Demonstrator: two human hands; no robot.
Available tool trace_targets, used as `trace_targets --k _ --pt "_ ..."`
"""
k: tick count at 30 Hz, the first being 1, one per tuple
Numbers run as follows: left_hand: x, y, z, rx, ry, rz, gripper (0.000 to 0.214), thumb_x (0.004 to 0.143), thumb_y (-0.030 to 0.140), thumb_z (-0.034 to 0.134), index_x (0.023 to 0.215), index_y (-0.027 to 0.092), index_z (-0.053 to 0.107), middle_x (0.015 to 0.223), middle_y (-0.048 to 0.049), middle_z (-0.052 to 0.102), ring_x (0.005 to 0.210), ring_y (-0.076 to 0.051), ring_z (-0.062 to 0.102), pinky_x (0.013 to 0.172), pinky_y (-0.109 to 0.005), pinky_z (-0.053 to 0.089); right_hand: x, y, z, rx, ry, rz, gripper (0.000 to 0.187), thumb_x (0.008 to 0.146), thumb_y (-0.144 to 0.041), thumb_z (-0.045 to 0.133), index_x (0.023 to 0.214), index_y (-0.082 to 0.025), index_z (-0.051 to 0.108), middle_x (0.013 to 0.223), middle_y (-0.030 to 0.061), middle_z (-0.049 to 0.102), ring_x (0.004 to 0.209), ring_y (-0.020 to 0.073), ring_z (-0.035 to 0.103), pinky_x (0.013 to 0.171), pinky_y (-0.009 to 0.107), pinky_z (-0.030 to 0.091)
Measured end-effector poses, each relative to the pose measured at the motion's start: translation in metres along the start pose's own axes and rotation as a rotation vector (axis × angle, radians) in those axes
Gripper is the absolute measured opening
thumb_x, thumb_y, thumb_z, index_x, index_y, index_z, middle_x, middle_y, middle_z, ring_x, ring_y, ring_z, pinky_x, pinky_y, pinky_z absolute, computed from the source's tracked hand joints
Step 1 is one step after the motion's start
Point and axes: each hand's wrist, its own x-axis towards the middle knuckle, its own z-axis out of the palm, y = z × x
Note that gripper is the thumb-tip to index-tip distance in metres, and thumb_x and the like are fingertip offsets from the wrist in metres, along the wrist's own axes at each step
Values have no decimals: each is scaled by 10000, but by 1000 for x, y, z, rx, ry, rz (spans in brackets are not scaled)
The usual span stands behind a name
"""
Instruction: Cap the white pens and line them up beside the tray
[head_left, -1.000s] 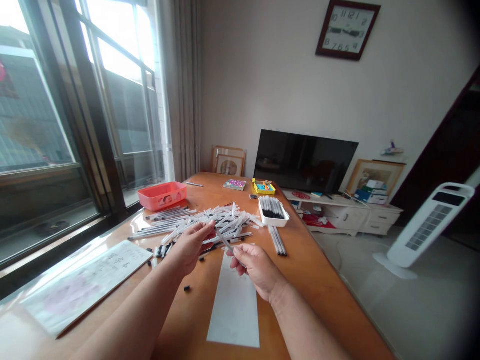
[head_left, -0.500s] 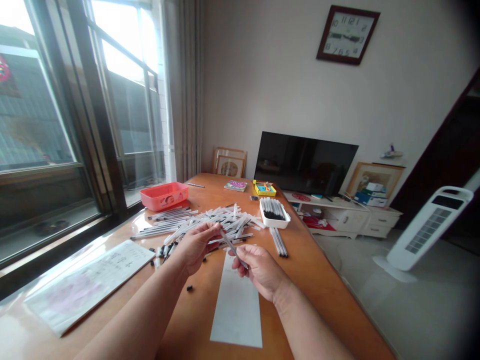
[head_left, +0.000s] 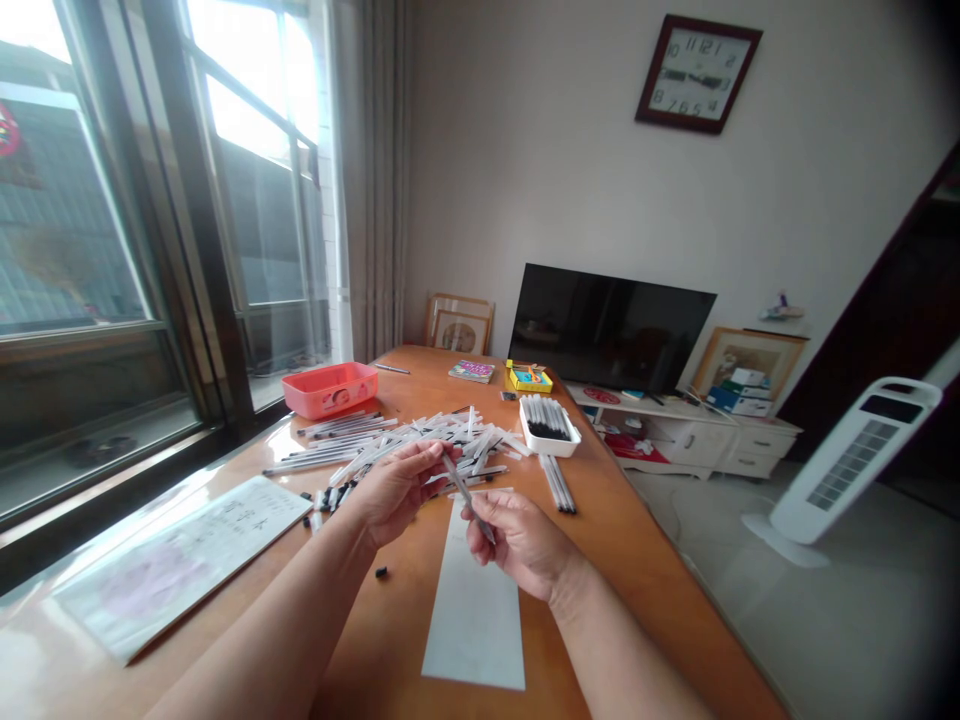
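Between my two hands is a slim pen (head_left: 458,482), slanting down from left to right above the table. My left hand (head_left: 401,490) pinches its upper end with thumb and fingertips. Its lower end sits in the closed fingers of my right hand (head_left: 521,540). Just beyond lies a loose heap of clear pen barrels (head_left: 442,432), with black caps (head_left: 341,497) at its near left side. One black cap (head_left: 382,572) rests apart on the table. Under the right hand a long white paper strip (head_left: 474,630) lies flat.
A red plastic basket (head_left: 330,390) stands beyond the heap at left. At right, a white box (head_left: 550,440) holds upright pens, with several pens (head_left: 556,486) lying before it. A booklet (head_left: 184,560) lies at left. Farther back are a yellow box (head_left: 529,377) and a colourful book (head_left: 471,371).
Both hands keep the pen between them in nearly the same place. The pen is tilted slightly more steeply now. The view has shifted a little.
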Motion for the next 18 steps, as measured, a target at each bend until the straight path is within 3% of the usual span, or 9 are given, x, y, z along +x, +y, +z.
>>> trace_targets --k 4,8,12,18 --pt "-1 1 0 -2 -15 0 190 841 330 739 960 184 715 1118 -88 719 992 -184 653 870 -292 496 -1 -2 0 -2 -26 0 359 895 -479 656 913 -121 661 635 42 663 527 109 518 556 253 357" --pt "1 -3 2 77 94 47 204 795 334 783 896 170 717 1006 -72 732 921 -165 652 837 -263 483 2 3 1 -211 78 -39 354 887 -488 663 974 -147 633 712 67 718 587 121 550 610 261 393" --pt "1 -6 5 133 80 57 226 781 349 792 883 160 720 995 -83 729 919 -184 654 854 -290 482 5 7 2 -371 168 -75 354 874 -512 669 925 -163 633 710 44 706 605 117 538 639 266 406" --pt "-4 -1 6 107 -20 71 180 823 323 754 902 165 721 1079 -100 734 951 -184 655 899 -300 474 1 1 5 -265 26 -69 389 915 -528 605 926 -144 662 672 57 694 600 127 550 645 274 398"
